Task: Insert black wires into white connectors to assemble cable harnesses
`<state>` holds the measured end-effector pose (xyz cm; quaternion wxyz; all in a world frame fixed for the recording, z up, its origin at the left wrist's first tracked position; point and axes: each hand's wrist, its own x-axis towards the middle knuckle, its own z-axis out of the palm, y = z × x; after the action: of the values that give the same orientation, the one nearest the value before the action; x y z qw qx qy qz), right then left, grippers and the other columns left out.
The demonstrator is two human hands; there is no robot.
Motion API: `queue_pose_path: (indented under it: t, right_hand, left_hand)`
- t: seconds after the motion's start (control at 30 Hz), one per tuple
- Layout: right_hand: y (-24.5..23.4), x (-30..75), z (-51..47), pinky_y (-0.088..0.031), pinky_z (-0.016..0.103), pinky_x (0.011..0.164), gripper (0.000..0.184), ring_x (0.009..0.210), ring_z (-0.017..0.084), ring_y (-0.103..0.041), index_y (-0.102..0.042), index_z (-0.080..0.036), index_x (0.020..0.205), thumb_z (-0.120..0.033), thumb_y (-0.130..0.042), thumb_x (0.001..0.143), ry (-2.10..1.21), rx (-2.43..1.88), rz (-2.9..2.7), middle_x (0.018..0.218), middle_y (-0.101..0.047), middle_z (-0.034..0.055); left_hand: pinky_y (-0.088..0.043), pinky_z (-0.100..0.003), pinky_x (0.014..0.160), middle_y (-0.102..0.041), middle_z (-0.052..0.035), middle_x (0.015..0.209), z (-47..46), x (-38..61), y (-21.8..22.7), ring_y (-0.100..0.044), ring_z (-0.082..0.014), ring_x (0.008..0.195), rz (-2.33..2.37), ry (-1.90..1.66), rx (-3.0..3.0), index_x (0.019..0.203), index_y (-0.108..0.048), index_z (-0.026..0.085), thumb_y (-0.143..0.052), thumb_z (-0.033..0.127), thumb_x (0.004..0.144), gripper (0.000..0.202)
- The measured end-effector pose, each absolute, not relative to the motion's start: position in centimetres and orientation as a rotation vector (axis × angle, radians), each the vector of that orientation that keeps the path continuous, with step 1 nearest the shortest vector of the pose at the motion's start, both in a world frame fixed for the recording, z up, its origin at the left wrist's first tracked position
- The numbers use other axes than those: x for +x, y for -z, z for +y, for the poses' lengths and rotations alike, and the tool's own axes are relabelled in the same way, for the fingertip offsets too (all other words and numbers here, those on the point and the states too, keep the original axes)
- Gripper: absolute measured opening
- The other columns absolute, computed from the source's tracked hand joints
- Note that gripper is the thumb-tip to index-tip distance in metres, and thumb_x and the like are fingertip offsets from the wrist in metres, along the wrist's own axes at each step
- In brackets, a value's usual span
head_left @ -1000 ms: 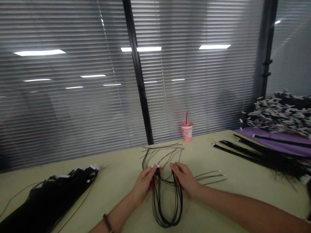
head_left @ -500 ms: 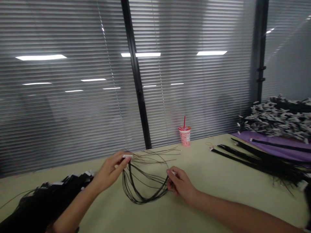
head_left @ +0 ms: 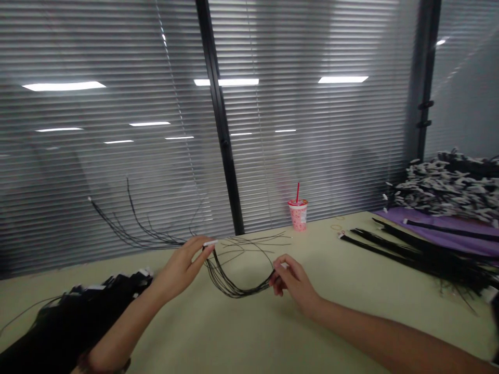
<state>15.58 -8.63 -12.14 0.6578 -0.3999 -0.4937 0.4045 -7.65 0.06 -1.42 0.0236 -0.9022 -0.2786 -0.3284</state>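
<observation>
A bundle of thin black wires [head_left: 236, 295] hangs in a curve between my two hands, above the table. My left hand [head_left: 187, 265] pinches one end, where a white connector [head_left: 210, 242] shows at the fingertips. From behind that hand, loose wire ends fan out to the left, in front of the blinds. My right hand [head_left: 292, 283] is closed on the bundle's other side; its fingertips partly hide what they grip. Several thin loose wires [head_left: 253, 241] spread over the table beyond the hands.
On the pale table [head_left: 241, 337], a pile of black wires with white connectors [head_left: 93, 301] lies at left. Flat black wire bundles [head_left: 409, 254] are at right, near a heap of white-tipped wires [head_left: 452, 187] on purple sheeting [head_left: 436, 228]. A pink cup with straw [head_left: 298, 215] stands by the blinds.
The wire curve between my hands has risen and become shallower. Loose wire ends now swing out left of my left hand. Both hands have moved slightly up and right in view.
</observation>
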Motion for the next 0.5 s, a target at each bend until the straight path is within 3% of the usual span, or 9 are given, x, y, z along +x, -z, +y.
queue_pose_path:
  t: [0.17, 0.3, 0.5]
  right_hand:
    - [12.6, 15.1, -9.0, -0.038, 0.021, 0.044, 0.032, 0.044, 0.009, -0.051, -0.042, -0.016, 0.072, -0.042, -0.06, 0.068, -1.066, -0.87, -1.206, 0.056, -0.058, -0.0003]
    - [13.0, 15.0, -9.0, -0.038, 0.021, 0.044, 0.03, 0.043, 0.008, -0.05, -0.048, -0.013, 0.069, -0.041, -0.061, 0.067, -1.133, -0.93, -1.246, 0.057, -0.058, 0.0004]
    - [12.9, 14.8, -9.1, -0.037, 0.021, 0.044, 0.029, 0.043, 0.008, -0.05, -0.05, -0.012, 0.064, -0.039, -0.062, 0.063, -1.211, -0.934, -1.214, 0.057, -0.057, 0.0003]
  left_hand:
    - [-0.041, -0.026, 0.082, -0.06, -0.0051, 0.096, -1.0, -7.0, 1.2, -0.054, -0.0178, 0.092, -0.953, 0.989, -2.87, 0.097, -0.055, 0.019, -0.036, 0.034, 0.086, 0.027]
    - [-0.036, -0.031, 0.092, -0.052, -0.0081, 0.112, -2.7, -6.8, 0.4, -0.047, -0.0195, 0.106, -0.756, 0.925, -2.772, 0.105, -0.052, 0.019, -0.037, 0.031, 0.086, 0.027]
    - [-0.036, -0.037, 0.094, -0.04, -0.0121, 0.128, -3.4, -7.5, -0.3, -0.037, -0.0253, 0.118, -0.508, 0.775, -2.501, 0.112, -0.051, 0.018, -0.042, 0.028, 0.083, 0.032]
